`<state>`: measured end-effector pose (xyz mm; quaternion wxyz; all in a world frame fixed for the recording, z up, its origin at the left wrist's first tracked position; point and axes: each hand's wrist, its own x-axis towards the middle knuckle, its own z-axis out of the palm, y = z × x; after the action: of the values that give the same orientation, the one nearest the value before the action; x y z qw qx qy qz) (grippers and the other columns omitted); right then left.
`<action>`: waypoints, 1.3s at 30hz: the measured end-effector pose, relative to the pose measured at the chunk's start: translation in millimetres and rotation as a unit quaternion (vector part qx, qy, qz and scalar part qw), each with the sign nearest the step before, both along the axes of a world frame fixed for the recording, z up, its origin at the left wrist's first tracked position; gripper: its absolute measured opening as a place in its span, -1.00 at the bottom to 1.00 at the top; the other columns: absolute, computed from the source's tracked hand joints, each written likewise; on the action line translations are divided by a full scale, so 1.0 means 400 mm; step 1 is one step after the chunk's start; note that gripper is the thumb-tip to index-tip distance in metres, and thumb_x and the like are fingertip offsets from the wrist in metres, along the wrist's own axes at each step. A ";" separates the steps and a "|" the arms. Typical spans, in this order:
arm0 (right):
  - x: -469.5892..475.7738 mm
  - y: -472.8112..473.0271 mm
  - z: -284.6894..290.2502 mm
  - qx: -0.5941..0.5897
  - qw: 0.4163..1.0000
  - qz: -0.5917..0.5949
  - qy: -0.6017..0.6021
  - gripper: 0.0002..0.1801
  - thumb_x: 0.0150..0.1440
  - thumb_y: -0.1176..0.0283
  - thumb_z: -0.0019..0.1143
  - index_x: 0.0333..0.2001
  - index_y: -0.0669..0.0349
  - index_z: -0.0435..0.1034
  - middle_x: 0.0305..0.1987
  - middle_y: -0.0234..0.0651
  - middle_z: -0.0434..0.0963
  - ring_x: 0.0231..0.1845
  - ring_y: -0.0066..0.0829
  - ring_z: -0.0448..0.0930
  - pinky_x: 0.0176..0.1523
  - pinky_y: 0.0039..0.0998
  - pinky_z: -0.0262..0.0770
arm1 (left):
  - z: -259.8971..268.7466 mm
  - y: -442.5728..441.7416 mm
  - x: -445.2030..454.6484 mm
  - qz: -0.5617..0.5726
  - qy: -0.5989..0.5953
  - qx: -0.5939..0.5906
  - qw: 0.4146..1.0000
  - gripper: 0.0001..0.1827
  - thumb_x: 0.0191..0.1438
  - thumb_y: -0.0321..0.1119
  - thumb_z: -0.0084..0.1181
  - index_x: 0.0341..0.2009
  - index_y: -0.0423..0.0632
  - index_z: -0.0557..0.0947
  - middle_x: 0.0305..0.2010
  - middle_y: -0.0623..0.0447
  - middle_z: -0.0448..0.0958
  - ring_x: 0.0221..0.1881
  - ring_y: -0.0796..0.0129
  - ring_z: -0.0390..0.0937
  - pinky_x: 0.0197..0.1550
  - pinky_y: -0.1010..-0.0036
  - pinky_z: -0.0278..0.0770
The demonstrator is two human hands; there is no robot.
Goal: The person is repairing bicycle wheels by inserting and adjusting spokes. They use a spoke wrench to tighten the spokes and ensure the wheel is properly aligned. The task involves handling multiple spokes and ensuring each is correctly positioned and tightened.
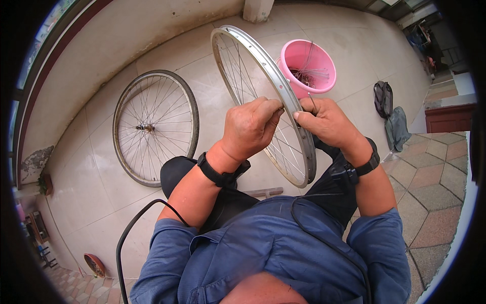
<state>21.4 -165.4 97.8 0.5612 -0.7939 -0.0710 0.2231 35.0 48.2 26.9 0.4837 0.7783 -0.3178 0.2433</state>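
Observation:
A silver bicycle wheel rim (263, 62) with thin metal spokes stands upright between my knees, with no tire on it. My left hand (249, 123) is at the inner side of the rim, its thumb and fingers pinched together; what they pinch is hidden. On the rim's outer side, my right hand (325, 121) has its thumb against the rim, and a thin metal rod (312, 100) sticks up from between its fingers. Whether that rod is a spoke or a tool I cannot tell.
A bicycle wheel with a tire (196, 125) lies on the tiled floor at left. Beyond the rim stands a pink plastic bucket (328, 85) holding loose spokes. A dark bag (383, 99) lies at right. A flat bar (262, 192) lies near my legs.

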 end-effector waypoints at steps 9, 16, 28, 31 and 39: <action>0.000 0.002 -0.002 0.001 1.000 0.004 -0.003 -0.75 0.31 0.37 0.11 -0.35 0.33 0.51 -0.48 -0.59 0.41 -0.41 -0.76 0.34 -0.34 -0.53 0.31 | 0.002 -0.001 -0.003 -0.005 0.009 -0.002 1.000 -0.87 0.15 -0.47 0.28 -0.19 -0.04 0.64 -0.49 -0.02 0.51 -0.54 0.04 0.53 -0.51 0.25 0.45; -0.002 -0.001 -0.001 -0.016 1.000 0.002 -0.012 -0.74 0.31 0.36 0.11 -0.37 0.33 0.50 -0.49 -0.60 0.40 -0.43 -0.76 0.32 -0.36 -0.53 0.28 | -0.005 -0.004 -0.001 0.009 0.003 0.001 1.000 -0.86 0.15 -0.41 0.29 -0.18 0.01 0.65 -0.48 0.02 0.53 -0.52 0.06 0.54 -0.51 0.25 0.46; 0.057 -0.002 -0.012 -0.034 0.999 -0.014 -0.032 -0.71 0.25 0.30 0.17 -0.39 0.33 0.54 -0.51 -0.50 0.47 -0.42 -0.71 0.40 -0.31 -0.50 0.36 | -0.009 -0.010 0.004 0.024 -0.009 0.000 1.000 -0.88 0.17 -0.39 0.28 -0.19 0.01 0.64 -0.45 0.03 0.56 -0.51 0.08 0.56 -0.50 0.29 0.48; 0.079 0.004 -0.007 -0.052 0.998 -0.025 -0.031 -0.71 0.26 0.28 0.15 -0.35 0.30 0.56 -0.48 -0.52 0.50 -0.42 -0.72 0.42 -0.31 -0.53 0.36 | -0.017 -0.014 0.004 0.023 -0.003 0.001 1.000 -0.90 0.19 -0.39 0.27 -0.19 0.02 0.65 -0.44 0.03 0.57 -0.50 0.08 0.57 -0.49 0.30 0.49; 0.141 0.034 0.003 -0.046 0.997 -0.018 -0.056 -0.71 0.29 0.24 0.09 -0.39 0.19 0.52 -0.49 -0.58 0.46 -0.45 -0.76 0.39 -0.36 -0.58 0.29 | -0.026 -0.022 0.033 0.032 -0.018 -0.006 0.999 -0.91 0.21 -0.38 0.25 -0.18 0.03 0.66 -0.42 0.03 0.59 -0.49 0.09 0.57 -0.48 0.29 0.49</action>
<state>77.9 -151.7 99.2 0.5229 -0.8315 -0.0776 0.1710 48.0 39.3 16.4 0.4744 0.7807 -0.2998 0.2750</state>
